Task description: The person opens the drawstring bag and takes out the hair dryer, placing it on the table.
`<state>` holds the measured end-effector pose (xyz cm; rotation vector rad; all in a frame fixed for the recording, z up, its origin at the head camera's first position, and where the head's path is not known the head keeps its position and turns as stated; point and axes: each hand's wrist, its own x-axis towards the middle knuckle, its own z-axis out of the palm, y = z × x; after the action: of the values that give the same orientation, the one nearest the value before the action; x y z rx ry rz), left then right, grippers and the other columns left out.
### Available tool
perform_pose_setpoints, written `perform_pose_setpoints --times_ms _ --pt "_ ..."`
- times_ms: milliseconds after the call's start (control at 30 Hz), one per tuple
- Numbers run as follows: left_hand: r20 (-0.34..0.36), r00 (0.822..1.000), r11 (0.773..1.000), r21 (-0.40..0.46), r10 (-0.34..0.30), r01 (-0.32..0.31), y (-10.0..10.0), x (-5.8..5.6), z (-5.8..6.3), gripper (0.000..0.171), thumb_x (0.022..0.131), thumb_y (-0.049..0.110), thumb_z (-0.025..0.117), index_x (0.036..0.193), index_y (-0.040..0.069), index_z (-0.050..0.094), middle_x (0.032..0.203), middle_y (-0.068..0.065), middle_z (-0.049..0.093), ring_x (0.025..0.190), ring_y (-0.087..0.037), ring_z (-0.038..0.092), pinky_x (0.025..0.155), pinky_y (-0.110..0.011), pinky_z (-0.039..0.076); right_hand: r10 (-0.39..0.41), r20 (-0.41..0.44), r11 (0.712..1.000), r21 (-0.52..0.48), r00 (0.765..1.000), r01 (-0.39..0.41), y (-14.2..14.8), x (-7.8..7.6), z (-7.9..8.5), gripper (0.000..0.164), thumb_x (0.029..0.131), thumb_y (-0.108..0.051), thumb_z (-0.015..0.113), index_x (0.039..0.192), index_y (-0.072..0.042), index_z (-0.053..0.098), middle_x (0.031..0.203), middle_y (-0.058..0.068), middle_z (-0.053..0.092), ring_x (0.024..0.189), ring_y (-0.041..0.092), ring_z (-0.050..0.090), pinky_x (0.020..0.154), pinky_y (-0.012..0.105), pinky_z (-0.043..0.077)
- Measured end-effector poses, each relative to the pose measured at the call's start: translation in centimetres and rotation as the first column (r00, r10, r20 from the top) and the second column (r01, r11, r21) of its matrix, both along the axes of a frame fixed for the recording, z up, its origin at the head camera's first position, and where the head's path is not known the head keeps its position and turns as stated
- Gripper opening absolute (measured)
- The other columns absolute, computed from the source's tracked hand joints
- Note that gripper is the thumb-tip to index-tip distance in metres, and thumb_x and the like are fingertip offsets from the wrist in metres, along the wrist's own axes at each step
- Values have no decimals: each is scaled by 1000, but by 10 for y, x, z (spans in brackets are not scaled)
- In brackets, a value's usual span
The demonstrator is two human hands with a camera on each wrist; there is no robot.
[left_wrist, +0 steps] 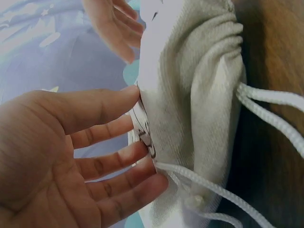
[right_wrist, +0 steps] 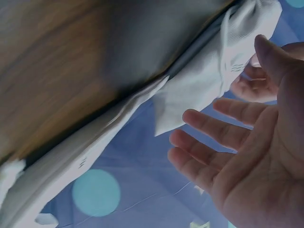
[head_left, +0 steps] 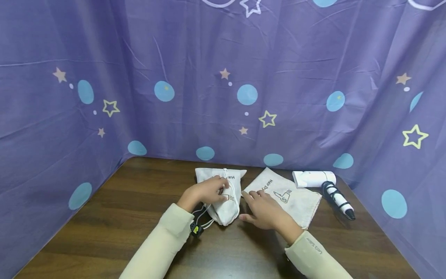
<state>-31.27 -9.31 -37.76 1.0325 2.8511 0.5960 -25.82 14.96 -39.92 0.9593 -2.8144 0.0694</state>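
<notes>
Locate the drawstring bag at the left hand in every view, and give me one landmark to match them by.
Head: the drawstring bag lies lower middle, partly covered by the left hand.
Left wrist: it runs top to bottom, just right of centre.
Right wrist: it slants across the upper right.
Shared landmark: the left hand, at the bag in all three views.

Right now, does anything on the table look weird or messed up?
The flat bag looks crooked: it lies slanted by the white hair dryer, while the fuller bag under the left hand sits straighter. Nothing seems spilled.
</notes>
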Motion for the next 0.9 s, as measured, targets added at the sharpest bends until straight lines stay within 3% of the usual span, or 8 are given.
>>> perform_pose_setpoints --times_ms 300,467,667,767,900 --pt "41 999 998 54 -34 31 -9 -10 -5 36 90 16 77 122 5 63 114 -15 63 107 -28 61 95 -44 49 12 -95 999 47 995 -7 -29 5 0 93 86 -66 68 148 -1 45 131 22 61 115 39 59 97 52 50" --pt "66 997 998 59 -39 35 -12 -14 -7 38 89 15 78 123 7 63 114 -13 63 104 -27 61 93 -42 50 -39 -112 997 55 993 46 -43 6 -1 106 78 -78 68 144 1 44 126 21 62 107 39 62 87 50 53" --pt "91 995 997 70 -33 26 -14 -15 -7 39 89 15 79 124 9 63 113 -11 62 105 -27 60 94 -42 49 -101 -91 989 101 991 110 -55 8 -6 125 68 -87 66 147 7 40 126 22 61 106 38 61 86 49 53" --pt "97 995 997 72 -27 20 -14 -15 -8 39 89 15 79 124 9 63 113 -10 62 105 -26 59 95 -41 48 -114 -88 984 130 990 125 -59 7 -8 127 67 -89 66 148 6 40 126 20 62 106 36 61 86 50 53" --pt "100 995 997 79 -29 21 -15 -15 -8 41 88 14 80 124 9 63 113 -10 62 105 -27 60 95 -41 48 -94 -93 982 157 991 108 -62 7 -6 119 70 -83 70 145 6 45 122 17 66 105 34 63 86 50 52"
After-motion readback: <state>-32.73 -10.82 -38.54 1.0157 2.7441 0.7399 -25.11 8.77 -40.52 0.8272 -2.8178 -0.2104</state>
